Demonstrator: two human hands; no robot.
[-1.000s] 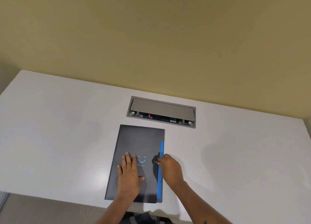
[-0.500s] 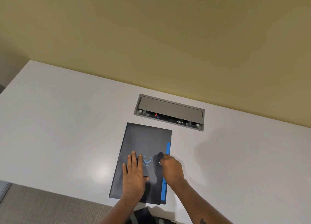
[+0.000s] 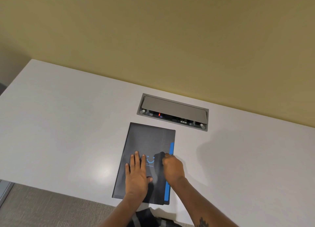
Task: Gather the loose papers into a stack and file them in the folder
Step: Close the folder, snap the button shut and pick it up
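Observation:
A dark grey folder (image 3: pixel 150 138) with a blue smile mark lies closed on the white table (image 3: pixel 68 124), its near end at the table's front edge. A blue strip (image 3: pixel 171 149) runs along its right side. My left hand (image 3: pixel 136 173) lies flat on the cover, fingers spread. My right hand (image 3: pixel 173 166) is curled at the folder's right edge, fingertips pinching the dark clasp tab (image 3: pixel 159 156). No loose papers show.
A grey cable box (image 3: pixel 173 111) with a hinged lid and a small red light is set into the table just behind the folder. A yellow wall rises behind the table. Grey carpet shows below the front edge at left.
My hands stay in place on the folder; my right fingers have shifted slightly at the clasp tab. The view has tilted, so the table sits lower and farther right in the frame.

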